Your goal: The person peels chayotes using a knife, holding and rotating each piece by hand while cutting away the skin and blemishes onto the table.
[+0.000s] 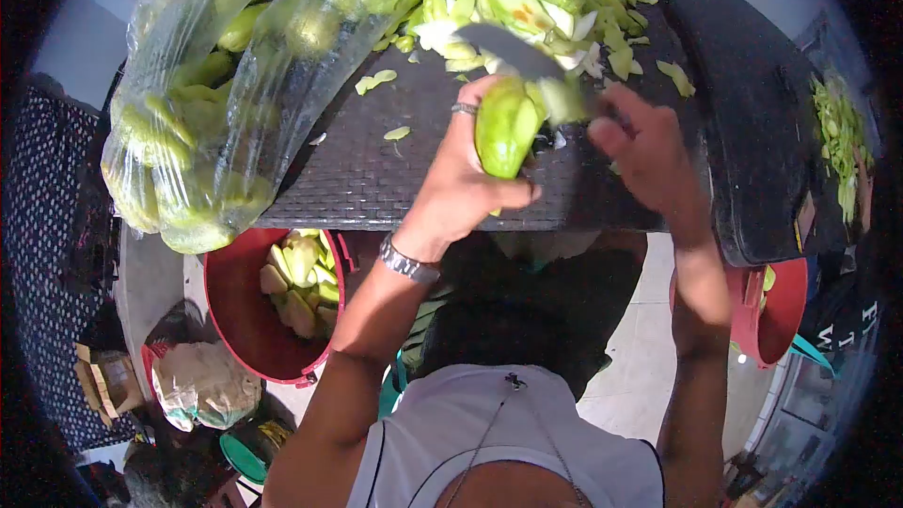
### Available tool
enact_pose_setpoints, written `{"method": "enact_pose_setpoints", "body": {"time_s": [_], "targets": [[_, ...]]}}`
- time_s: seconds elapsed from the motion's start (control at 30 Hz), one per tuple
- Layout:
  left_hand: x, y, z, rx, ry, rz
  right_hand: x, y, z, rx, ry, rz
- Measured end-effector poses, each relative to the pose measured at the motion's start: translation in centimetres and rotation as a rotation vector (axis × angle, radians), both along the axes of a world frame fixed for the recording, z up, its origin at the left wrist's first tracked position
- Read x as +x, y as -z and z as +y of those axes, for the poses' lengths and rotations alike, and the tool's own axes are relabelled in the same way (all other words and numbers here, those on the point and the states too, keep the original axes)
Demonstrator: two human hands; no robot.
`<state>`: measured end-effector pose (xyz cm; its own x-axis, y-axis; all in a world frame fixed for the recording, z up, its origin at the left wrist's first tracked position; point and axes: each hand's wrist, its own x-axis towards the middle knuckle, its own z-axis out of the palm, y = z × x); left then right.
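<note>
My left hand, wearing a ring and a metal wristband, is closed round a green fruit that looks like an unripe mango, with cut faces on its side. My right hand grips a knife, its grey blade crossing above the fruit's top and slightly blurred. A pale green piece beside the blade is smeared by motion. Behind both hands lies a heap of green and white cut pieces. Few loose scraps rest on the dark woven tabletop.
A clear plastic bag full of green fruits overhangs the table's left side. Below it stands a red bucket holding cut pieces. Another red container is at lower right, under a dark chair back or panel. A sack sits on the floor.
</note>
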<state>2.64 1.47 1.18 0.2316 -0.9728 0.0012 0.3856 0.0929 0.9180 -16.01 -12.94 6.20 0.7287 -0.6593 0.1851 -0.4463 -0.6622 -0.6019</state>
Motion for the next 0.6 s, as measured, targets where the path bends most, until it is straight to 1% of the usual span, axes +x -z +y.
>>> {"method": "enact_pose_setpoints", "body": {"time_s": [0.03, 0.1, 0.13, 0.17, 0.2, 0.3, 0.33, 0.4, 0.43, 0.47, 0.5, 0.57, 0.6], "targets": [[0.4, 0.4, 0.1, 0.092, 0.038, 0.058, 0.1, -0.2, 1.6, -0.007, -0.051, 0.004], [0.3, 0.9, 0.1, -0.009, 0.018, 0.028, 0.5, -0.2, 2.8, -0.023, -0.143, -0.013], [-0.1, 1.0, 0.1, -0.092, -0.035, -0.041, 0.7, 0.1, 2.9, -0.026, -0.184, -0.034], [-0.1, 1.0, 0.2, -0.113, -0.039, -0.052, 0.9, 0.3, 3.0, -0.028, -0.225, -0.056], [-0.2, 1.0, 0.2, -0.135, -0.044, -0.063, 0.9, 0.5, 2.8, -0.051, -0.198, -0.044], [0.2, 1.2, 0.6, -0.015, 0.093, 0.082, 0.9, 1.2, 0.4, -0.153, -0.108, -0.008], [-0.1, -0.1, 0.5, -0.027, 0.049, 0.027, 0.8, 1.9, -1.2, -0.206, -0.073, 0.004], [0.4, 0.4, 0.5, -0.042, 0.021, -0.192, 0.8, 1.9, -3.1, -0.277, -0.119, -0.022], [0.8, 0.5, 0.2, -0.057, 0.000, -0.303, 0.9, 1.7, -3.0, -0.200, -0.102, -0.018], [1.1, 0.6, 0.1, -0.121, -0.057, -0.523, 0.7, 1.6, -2.1, -0.114, -0.083, -0.009], [1.5, 1.0, 0.0, -0.125, -0.050, -0.539, 0.7, 1.1, -0.7, -0.025, -0.062, 0.003], [2.2, 2.0, -0.2, -0.137, -0.036, -0.581, 0.7, -0.2, 1.6, 0.067, -0.192, 0.049], [2.0, 1.6, 0.0, -0.118, -0.074, -0.644, 0.7, -0.5, 2.2, 0.112, -0.257, 0.068]]}}
